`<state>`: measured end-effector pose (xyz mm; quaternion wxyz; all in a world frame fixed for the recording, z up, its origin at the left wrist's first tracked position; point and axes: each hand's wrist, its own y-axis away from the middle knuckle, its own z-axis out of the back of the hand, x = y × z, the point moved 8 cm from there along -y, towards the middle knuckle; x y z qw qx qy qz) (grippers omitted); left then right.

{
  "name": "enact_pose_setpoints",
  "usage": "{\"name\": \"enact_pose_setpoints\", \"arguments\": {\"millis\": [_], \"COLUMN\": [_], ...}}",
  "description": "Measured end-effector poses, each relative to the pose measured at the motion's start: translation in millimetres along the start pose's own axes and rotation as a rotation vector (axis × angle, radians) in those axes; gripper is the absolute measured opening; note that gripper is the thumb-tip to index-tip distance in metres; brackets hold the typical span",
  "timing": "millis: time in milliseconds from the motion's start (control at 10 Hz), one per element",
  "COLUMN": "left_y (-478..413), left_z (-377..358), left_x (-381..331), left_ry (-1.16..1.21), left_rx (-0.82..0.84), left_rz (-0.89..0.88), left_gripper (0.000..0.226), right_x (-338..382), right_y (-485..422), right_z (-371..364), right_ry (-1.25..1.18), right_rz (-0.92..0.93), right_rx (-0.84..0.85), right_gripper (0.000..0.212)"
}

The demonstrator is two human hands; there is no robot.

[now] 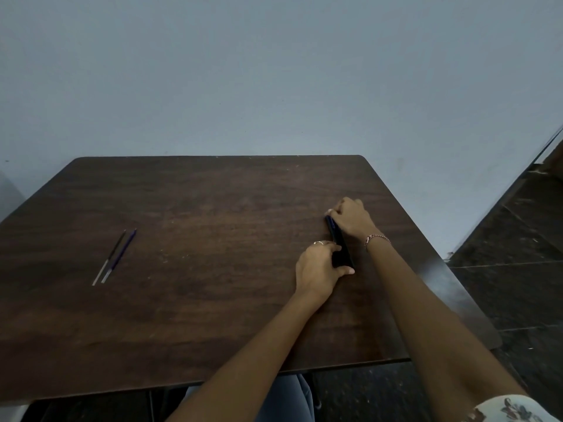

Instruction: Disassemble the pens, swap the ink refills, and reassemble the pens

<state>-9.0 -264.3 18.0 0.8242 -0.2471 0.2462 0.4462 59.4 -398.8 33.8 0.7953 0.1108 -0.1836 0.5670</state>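
Head cam, wood-grain table (213, 300) against plain blue-grey wall (274, 71); both hands at R side of tabletop, working same dark item.

L hand (316, 269): fingers curled, thumb out along near end of dark pen barrels (338, 242); closed grip on that near end; ring on one finger.

R hand (350, 219): fingers bent down over far end of barrels, pinching it against table; bracelet (376, 239) at wrist.

Barrels lie flat on table, long axis running away from person, slightly angled L at far end; look like dark bodies side by side but can't tell how many — too dark, partly covered by hands.

Two ink refills (114, 257) lie loose on L part of table, well apart from hands; parallel, just beside each other; one darker, one bluish; pale near ends.
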Motion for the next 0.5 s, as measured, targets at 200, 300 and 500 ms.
{"name": "enact_pose_setpoints", "arguments": {"millis": [200, 300, 500], "left_y": [0, 0, 2], "left_z": [3, 2, 24], "left_x": [-2, -2, 1], "left_ry": [-0.042, -0.052, -0.071], "left_rx": [-0.018, -0.019, -0.115], "left_rz": [-0.039, -0.052, -0.079], "left_gripper": [0.062, 0.065, 0.055], "right_x": [-1, -2, 14], "right_y": [-1, -1, 14], "right_z": [-8, -9, 4], "right_ry": [0.036, 0.041, -0.028], "right_rz": [0.007, 0.013, 0.074], "right_rx": [0.021, 0.018, -0.159], "right_gripper": [0.039, 0.039, 0.036]}}
